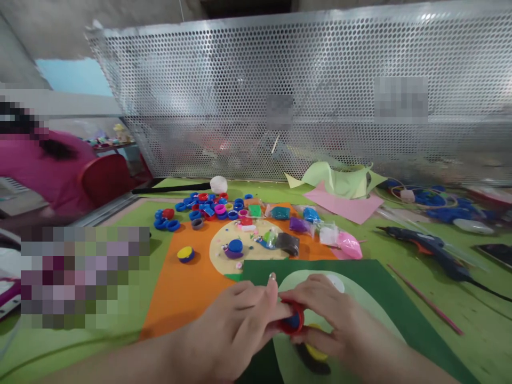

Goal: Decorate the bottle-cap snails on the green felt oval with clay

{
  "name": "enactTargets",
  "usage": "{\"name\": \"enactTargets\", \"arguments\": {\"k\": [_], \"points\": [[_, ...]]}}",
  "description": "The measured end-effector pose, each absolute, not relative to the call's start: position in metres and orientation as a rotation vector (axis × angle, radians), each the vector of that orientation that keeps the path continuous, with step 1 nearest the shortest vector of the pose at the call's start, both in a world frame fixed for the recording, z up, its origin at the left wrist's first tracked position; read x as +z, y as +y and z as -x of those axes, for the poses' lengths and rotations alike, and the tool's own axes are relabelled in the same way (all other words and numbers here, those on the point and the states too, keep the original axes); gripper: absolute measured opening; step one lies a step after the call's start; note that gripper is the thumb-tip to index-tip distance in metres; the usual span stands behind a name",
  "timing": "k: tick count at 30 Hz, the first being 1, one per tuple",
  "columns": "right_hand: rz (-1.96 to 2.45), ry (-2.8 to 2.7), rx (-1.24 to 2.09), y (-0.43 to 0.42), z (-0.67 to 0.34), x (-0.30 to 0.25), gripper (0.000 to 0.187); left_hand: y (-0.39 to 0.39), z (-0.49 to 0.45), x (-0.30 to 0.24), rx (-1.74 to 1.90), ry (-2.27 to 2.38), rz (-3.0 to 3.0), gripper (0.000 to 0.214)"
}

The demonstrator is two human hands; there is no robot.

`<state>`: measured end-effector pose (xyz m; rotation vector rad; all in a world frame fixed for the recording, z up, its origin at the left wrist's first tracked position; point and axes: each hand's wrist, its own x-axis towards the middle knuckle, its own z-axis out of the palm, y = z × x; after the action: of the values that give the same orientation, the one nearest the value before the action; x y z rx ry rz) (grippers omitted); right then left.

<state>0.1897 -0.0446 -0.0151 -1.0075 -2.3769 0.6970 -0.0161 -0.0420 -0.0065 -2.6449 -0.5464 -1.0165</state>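
Red-rimmed, a round cap (295, 321) is hanging above a pale green oval (376, 314), the right hand (334, 312) clamping its edge between thumb and fingers. Its blue inside is facing the wearer, its central axis running roughly that way. The left hand (238, 320) is touching the cap, thumb standing apart; whether its fingers are gripping, I cannot tell. Pixelated patches are masking parts of the perforated panel (320, 64).
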Motion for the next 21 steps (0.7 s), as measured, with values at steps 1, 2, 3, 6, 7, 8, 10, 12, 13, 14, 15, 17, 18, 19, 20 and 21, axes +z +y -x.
{"name": "enactTargets", "arguments": {"k": [1,2,3,6,7,8,10,12,13,14,15,17,18,19,20,21], "points": [[0.997,-2.384,0.690,-0.044,-0.189,-0.015,0.031,-0.042,0.015,-0.006,-1.007,-0.584,2.655,0.066],[0.992,-2.391,0.682,-0.044,-0.189,-0.015,0.031,-0.042,0.015,-0.006,-0.996,-0.599,2.668,0.064],[0.991,-2.396,0.674,-0.044,-0.189,-0.015,0.032,-0.041,0.016,-0.007,-0.997,-0.578,2.679,0.063],[1.024,-2.383,0.636,-0.045,-0.189,-0.014,0.032,-0.038,0.019,-0.009,-1.056,-0.391,2.683,0.066],[1.030,-2.372,0.617,-0.045,-0.190,-0.014,0.032,-0.037,0.020,-0.010,-1.064,-0.382,2.691,0.068],[1.027,-2.365,0.595,-0.046,-0.191,-0.014,0.032,-0.038,0.020,-0.010,-1.072,-0.409,2.702,0.070],[1.007,-2.369,0.556,-0.046,-0.192,-0.015,0.030,-0.040,0.017,-0.009,-1.088,-0.507,2.693,0.071],[0.976,-2.395,0.529,-0.046,-0.193,-0.015,0.026,-0.043,0.014,-0.008,-1.074,-0.576,2.667,0.073],[0.967,-2.412,0.519,-0.046,-0.192,-0.015,0.025,-0.045,0.012,-0.008,-1.063,-0.594,2.662,0.073],[0.962,-2.427,0.506,-0.046,-0.192,-0.015,0.024,-0.046,0.010,-0.009,-1.047,-0.606,2.671,0.072],[0.968,-2.440,0.491,-0.046,-0.192,-0.015,0.024,-0.046,0.009,-0.009,-1.028,-0.617,2.694,0.072],[0.983,-2.462,0.456,-0.045,-0.191,-0.016,0.026,-0.046,0.009,-0.012,-1.026,-0.609,2.747,0.072],[0.982,-2.462,0.439,-0.044,-0.191,-0.016,0.026,-0.046,0.009,-0.013,-1.020,-0.597,2.761,0.072],[0.983,-2.454,0.433,-0.043,-0.191,-0.017,0.026,-0.045,0.011,-0.014,-1.008,-0.583,2.766,0.073],[0.992,-2.437,0.436,-0.042,-0.192,-0.017,0.027,-0.045,0.013,-0.015,-1.014,-0.570,2.768,0.074],[1.005,-2.412,0.442,-0.041,-0.193,-0.017,0.027,-0.044,0.015,-0.016,-1.040,-0.569,2.776,0.075]]}}
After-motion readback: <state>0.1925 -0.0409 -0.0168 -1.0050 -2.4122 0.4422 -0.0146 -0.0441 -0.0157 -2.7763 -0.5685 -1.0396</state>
